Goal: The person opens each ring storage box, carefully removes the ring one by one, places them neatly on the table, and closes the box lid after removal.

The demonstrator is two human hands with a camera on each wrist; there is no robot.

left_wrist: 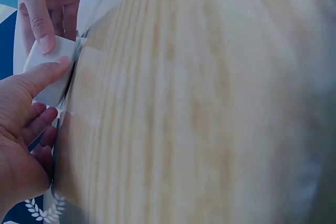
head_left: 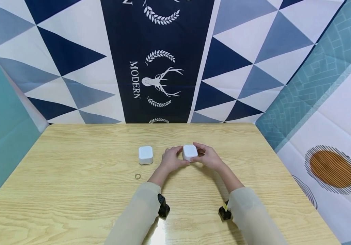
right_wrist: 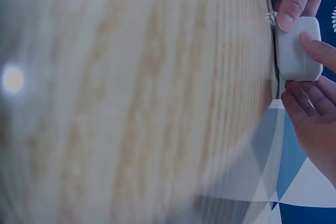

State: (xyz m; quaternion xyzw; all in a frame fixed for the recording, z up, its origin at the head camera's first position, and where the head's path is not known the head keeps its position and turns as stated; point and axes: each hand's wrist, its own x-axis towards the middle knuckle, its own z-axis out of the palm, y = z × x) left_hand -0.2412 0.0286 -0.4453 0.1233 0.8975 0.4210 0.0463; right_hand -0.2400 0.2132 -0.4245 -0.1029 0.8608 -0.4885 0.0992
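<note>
Between my two hands stands a small white box (head_left: pixel 189 152) with rounded corners, at the table's right of middle. My left hand (head_left: pixel 172 159) holds its left side, the thumb (left_wrist: pixel 47 74) pressing the near face. From the other side my right hand (head_left: pixel 209 157) grips it, with the thumb (right_wrist: pixel 320 51) on the same face and the fingers round the far side. Whether the box is closed all round cannot be told. A second white box (head_left: pixel 145 155) of like shape sits to the left of my left hand. In front of that one lies a small ring (head_left: pixel 137 176).
The wooden table (head_left: pixel 80 190) ends at the back against a patterned cloth (head_left: pixel 160 68) with triangles and a deer head. Side cloths hang at left (head_left: pixel 3 119) and right (head_left: pixel 322 153). Black wrist devices (head_left: pixel 163 207) hang beneath both sleeves.
</note>
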